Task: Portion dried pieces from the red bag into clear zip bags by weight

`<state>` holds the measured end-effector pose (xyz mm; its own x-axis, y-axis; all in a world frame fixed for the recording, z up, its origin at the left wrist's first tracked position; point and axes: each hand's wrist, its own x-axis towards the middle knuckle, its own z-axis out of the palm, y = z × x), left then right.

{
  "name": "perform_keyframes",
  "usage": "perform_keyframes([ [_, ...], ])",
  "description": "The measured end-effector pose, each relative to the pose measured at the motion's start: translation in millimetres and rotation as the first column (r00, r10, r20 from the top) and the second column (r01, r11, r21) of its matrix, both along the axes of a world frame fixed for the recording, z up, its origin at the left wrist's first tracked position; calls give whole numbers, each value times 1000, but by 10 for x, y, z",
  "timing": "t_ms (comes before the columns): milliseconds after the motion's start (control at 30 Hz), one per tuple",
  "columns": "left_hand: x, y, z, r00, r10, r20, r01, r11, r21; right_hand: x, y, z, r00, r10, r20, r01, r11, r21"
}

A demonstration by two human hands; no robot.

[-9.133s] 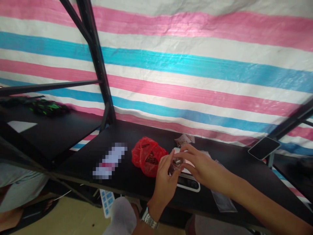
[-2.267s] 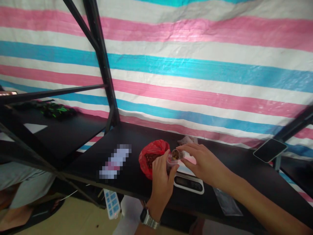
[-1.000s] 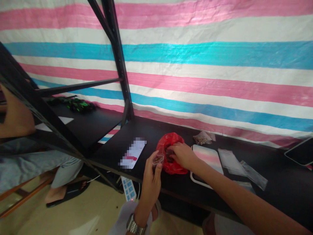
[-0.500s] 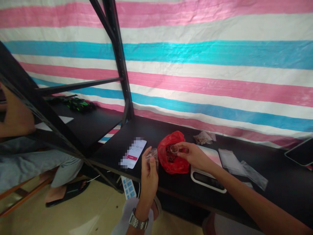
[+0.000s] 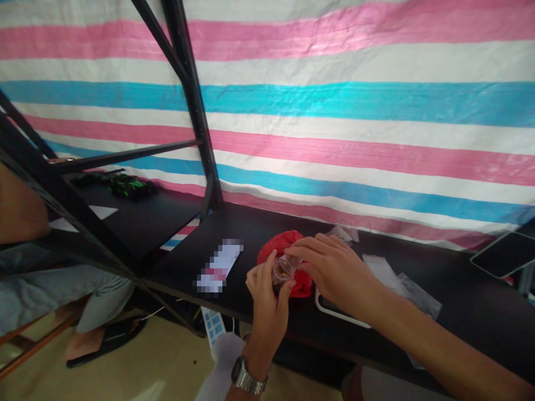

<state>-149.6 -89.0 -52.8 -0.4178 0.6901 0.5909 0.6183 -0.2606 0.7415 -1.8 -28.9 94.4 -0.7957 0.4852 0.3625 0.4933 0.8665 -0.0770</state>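
Note:
My left hand (image 5: pixel 267 284) is closed around a small clear plastic bag (image 5: pixel 283 273), whose round mouth faces up with some brown bits showing inside. Right above it, my right hand (image 5: pixel 328 259) pinches a small clear cup (image 5: pixel 294 259) tilted at the bag's mouth; fingers partly cover the cup. Both hands are over the front of a red plastic bag (image 5: pixel 279 241) on the black table. Under my right forearm lies a white kitchen scale (image 5: pixel 324 305), mostly hidden.
A phone (image 5: pixel 220 267) lies left of the red bag. Flat clear bags (image 5: pixel 387 273) and a small filled bag (image 5: pixel 343 234) lie to the right and behind. Another phone or tablet (image 5: pixel 504 254) stands far right. A black metal frame (image 5: pixel 196 111) and a seated person (image 5: pixel 25 278) are left.
My right hand has lifted the small cup out of the red bag and moved left to the clear bag. My left hand has moved right to meet it. The view has shifted slightly.

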Motion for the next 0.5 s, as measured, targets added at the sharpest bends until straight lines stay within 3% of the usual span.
perform_keyframes([
  [100, 54, 40, 30, 999, -11, -30, 12, 999, 30, 14, -42, 4, 995, 32, 95, -49, 981, 186],
  [267, 102, 80, 79, 1000, 17, -7, -17, 999, 37, 77, -48, -15, 996, 41, 79, -66, 940, 336],
  [367, 104, 86, 81, 1000, 8, 9, -8, 1000, 27, 96, -20, -44, 1000, 12, 22, -17, 964, 265],
  [500, 69, 73, 47, 999, 6, 34, -7, 1000, 27, 93, 38, -116, 982, -99, -162, 98, 995, -14],
])
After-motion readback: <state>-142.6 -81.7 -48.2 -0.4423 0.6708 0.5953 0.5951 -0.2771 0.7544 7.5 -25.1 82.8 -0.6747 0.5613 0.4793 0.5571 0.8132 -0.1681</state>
